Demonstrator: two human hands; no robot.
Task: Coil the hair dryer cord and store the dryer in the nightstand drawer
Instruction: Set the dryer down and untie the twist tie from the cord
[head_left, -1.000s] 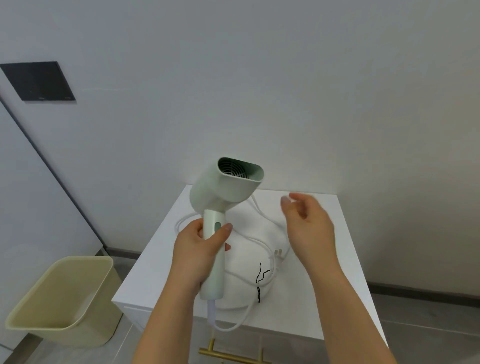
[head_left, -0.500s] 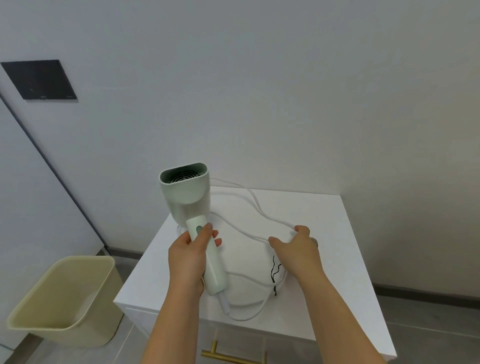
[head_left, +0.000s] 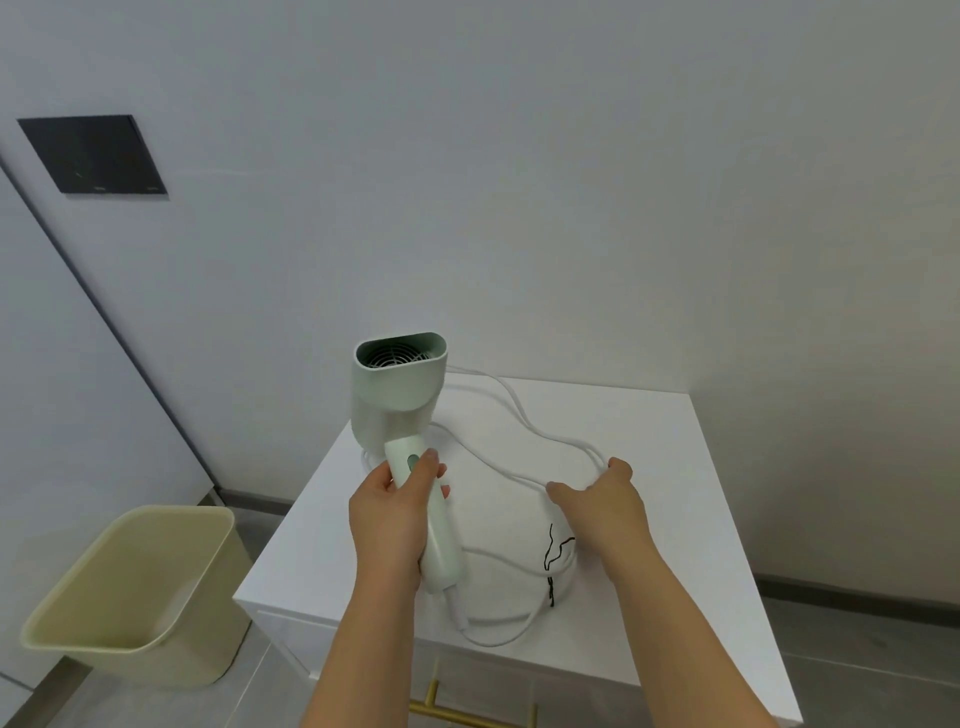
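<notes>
Coiling seems barely begun — left hand (head_left: 395, 514) grips the dryer (head_left: 397, 384); right hand (head_left: 602, 506), at three o'clock, clutches the cord (head_left: 514, 402); next, gather loops.

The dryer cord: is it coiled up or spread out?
Spread out: the white cord lies in loose loops across the nightstand top.

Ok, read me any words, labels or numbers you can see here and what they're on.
No text can be read.
On the dark wall panel: faint marks near its lower edge, too small to read.
On the hair dryer, bin and nightstand: no text visible.
</notes>
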